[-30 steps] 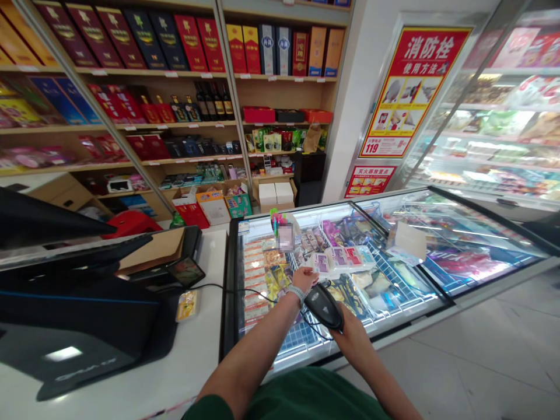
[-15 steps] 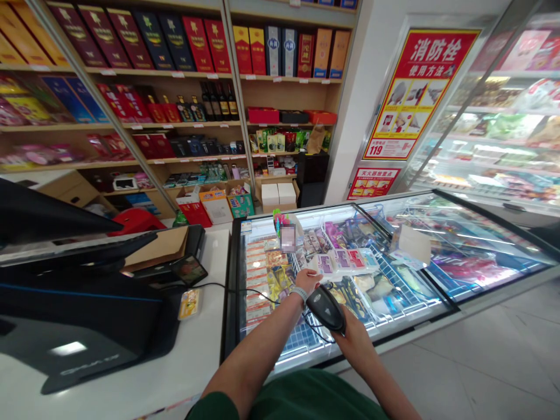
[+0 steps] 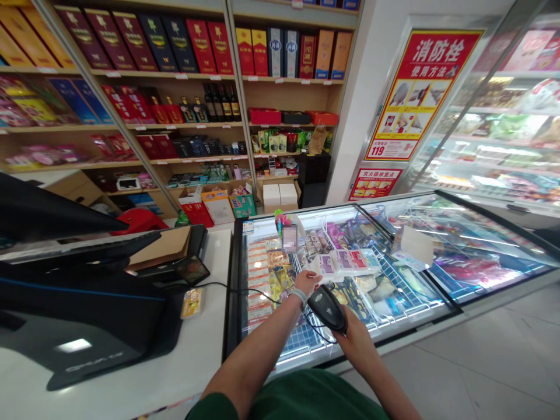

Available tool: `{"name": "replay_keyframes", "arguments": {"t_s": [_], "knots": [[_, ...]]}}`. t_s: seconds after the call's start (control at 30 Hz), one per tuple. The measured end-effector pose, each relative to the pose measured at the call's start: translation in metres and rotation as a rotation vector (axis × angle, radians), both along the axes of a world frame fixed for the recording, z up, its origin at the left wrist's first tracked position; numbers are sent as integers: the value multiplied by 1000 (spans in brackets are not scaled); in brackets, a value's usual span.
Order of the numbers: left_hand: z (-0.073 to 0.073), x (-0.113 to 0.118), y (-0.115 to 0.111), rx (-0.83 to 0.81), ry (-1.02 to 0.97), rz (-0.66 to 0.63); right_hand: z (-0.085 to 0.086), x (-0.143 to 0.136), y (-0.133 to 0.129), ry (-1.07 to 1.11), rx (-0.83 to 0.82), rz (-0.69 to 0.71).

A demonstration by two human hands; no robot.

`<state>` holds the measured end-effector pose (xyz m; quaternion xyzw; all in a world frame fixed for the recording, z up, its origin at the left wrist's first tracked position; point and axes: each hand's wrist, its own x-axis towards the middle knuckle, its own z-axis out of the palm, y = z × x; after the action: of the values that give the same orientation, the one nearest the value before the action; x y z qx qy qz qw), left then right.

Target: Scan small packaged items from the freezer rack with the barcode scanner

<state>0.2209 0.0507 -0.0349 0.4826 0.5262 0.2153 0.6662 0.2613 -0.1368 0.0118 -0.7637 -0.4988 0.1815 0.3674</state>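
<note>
The right hand gripped the scanner. Farther left, the left hand pinched the packs at their left end.

Left of hands: black machine, yellow-labelled pack on desk. Beyond hands: shelves, boxes, bottles. Beyond, rightward: red poster.

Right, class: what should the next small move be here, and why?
Probably tip the scanner toward the nearest white pack: the right hand grips the scanner just short of it, and the left hand is at that pack's edge.
</note>
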Motion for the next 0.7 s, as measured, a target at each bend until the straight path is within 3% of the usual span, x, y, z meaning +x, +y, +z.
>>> {"name": "replay_keyframes", "arguments": {"t_s": [0.4,0.7], "knots": [[-35,-19,7,-12,-19,32,1,-3,2,-12,-31,6],[-43,-39,8,-30,-10,11,-2,-4,6,-17,-24,41]]}}
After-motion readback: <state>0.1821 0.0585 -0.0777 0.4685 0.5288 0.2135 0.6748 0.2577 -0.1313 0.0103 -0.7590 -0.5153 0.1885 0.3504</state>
